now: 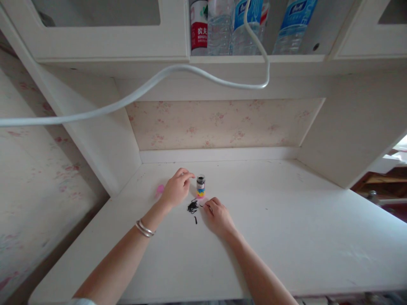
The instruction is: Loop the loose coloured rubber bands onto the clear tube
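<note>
A small clear jar (200, 186) with dark contents and a coloured band stands on the white desk (286, 228). My left hand (177, 188) hovers just left of the jar, fingers pinched together near its top. My right hand (218, 215) rests on the desk in front of the jar, its fingertips pinching a thin dark piece beside a small black tangle (192, 206). Another short black bit (195, 220) lies just below the tangle. A pink object (159, 190) lies behind my left hand.
A white cable (152, 84) loops across the view from the upper shelf. Water bottles (241, 25) and a red-labelled bottle (199, 27) stand on the shelf above. Cabinet walls close in the desk at left and right; floral wallpaper backs it.
</note>
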{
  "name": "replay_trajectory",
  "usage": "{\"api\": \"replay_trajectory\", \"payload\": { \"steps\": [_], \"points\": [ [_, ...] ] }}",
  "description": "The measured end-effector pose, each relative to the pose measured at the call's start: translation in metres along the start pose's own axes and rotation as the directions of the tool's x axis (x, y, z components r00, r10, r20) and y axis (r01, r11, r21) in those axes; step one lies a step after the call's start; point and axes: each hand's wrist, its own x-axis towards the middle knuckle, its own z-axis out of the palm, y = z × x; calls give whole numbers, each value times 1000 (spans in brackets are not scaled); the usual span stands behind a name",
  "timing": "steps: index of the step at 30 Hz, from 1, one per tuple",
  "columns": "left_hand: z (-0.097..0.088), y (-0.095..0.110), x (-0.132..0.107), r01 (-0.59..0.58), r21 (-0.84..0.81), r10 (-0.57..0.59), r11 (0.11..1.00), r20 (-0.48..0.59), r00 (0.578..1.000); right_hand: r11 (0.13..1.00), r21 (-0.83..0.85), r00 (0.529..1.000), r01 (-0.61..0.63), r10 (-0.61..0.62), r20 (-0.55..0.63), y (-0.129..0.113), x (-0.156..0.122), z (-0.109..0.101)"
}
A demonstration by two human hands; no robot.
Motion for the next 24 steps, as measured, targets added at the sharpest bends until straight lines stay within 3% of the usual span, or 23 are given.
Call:
{"api": "replay_trajectory", "payload": {
  "steps": [3, 6, 8, 16, 24],
  "points": [
    [17, -9, -36, 93, -96, -84, 991, 92, 992, 994, 100, 997, -41, 47, -57, 4, 2, 2],
    [36, -20, -67, 219, -118, -186, 969, 236, 954, 985, 165, 994, -49, 65, -93, 7, 4, 4],
    [44, -24, -78, 228, -93, -195, 969, 275, 942, 981, 187, 991, -50, 72, -115, 8, 5, 4],
    [45, -19, -82, 231, -11, -219, 973, 282, 934, 980, 193, 991, -53, 75, -110, 7, 4, 4],
    [47, -26, -86, 275, -68, -259, 959, 178, 949, 967, 248, 986, -58, 95, -139, 6, 5, 3]
  ]
}}
